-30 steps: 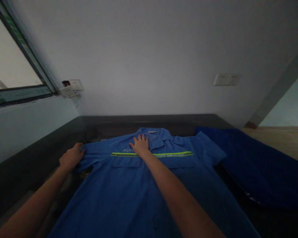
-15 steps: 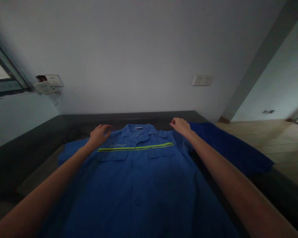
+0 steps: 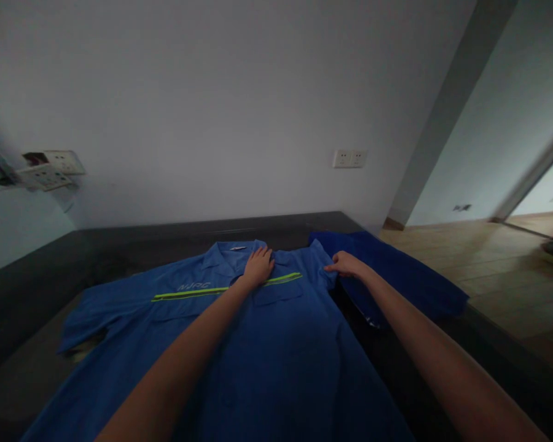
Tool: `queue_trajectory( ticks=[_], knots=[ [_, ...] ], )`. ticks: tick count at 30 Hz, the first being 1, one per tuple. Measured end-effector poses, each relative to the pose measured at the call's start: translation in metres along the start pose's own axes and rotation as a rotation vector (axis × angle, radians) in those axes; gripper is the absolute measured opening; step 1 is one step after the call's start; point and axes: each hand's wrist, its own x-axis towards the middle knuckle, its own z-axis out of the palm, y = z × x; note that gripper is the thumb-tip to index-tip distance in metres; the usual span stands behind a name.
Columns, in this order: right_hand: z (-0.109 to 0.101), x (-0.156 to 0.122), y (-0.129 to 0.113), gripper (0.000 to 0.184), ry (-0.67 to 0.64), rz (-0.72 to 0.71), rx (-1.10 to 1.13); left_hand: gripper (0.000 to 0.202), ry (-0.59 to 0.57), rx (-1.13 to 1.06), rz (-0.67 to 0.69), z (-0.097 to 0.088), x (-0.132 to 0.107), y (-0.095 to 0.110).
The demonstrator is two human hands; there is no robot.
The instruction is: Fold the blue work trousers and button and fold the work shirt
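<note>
A blue work shirt (image 3: 276,350) with a yellow-green stripe across the chest lies spread face up, its collar at the far end. My left hand (image 3: 258,265) rests flat on it beside the collar, fingers stretched out. With thumb and fingers pinched together, my right hand (image 3: 343,264) grips the shirt's sleeve on the right side. The other sleeve (image 3: 105,304) stretches out to the left. My left forearm covers part of the stripe and the shirt front.
A darker blue cloth (image 3: 396,276) lies right of the shirt. Both are on a dark surface (image 3: 138,245) with a raised back edge against the wall (image 3: 212,123). Sockets (image 3: 349,159) are on the wall. Wooden flooring (image 3: 502,264) shows at the right.
My left hand has moved right, from above the left shoulder to flat beside the collar. My right hand has come down and taken hold of the right sleeve. The view has turned right.
</note>
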Motion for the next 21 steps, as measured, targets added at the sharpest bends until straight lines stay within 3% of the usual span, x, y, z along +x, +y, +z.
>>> queue_trajectory(
  ticks=[7,11,13,15,17,21],
  knots=[
    [-0.021,-0.03,0.011,0.007,0.144,-0.107,0.321,0.048,-0.049,-0.013,-0.014,0.013,0.001,-0.004],
    [-0.021,-0.056,0.029,0.029,0.211,-0.078,0.514,0.053,-0.057,-0.022,0.009,0.012,0.002,-0.005],
    [-0.013,-0.067,0.042,0.043,0.181,-0.054,0.547,0.053,-0.053,-0.02,0.009,0.013,0.003,-0.006],
    [-0.006,-0.072,0.055,0.045,0.088,-0.043,0.454,0.051,-0.043,-0.016,0.004,0.013,0.004,-0.005],
    [-0.006,-0.068,0.066,0.035,0.07,-0.049,0.281,0.049,-0.033,-0.01,-0.004,0.014,0.004,-0.003],
    [-0.02,-0.034,0.068,0.022,0.354,-0.138,-0.122,0.045,-0.013,-0.004,-0.018,0.014,0.003,0.002]
  ],
)
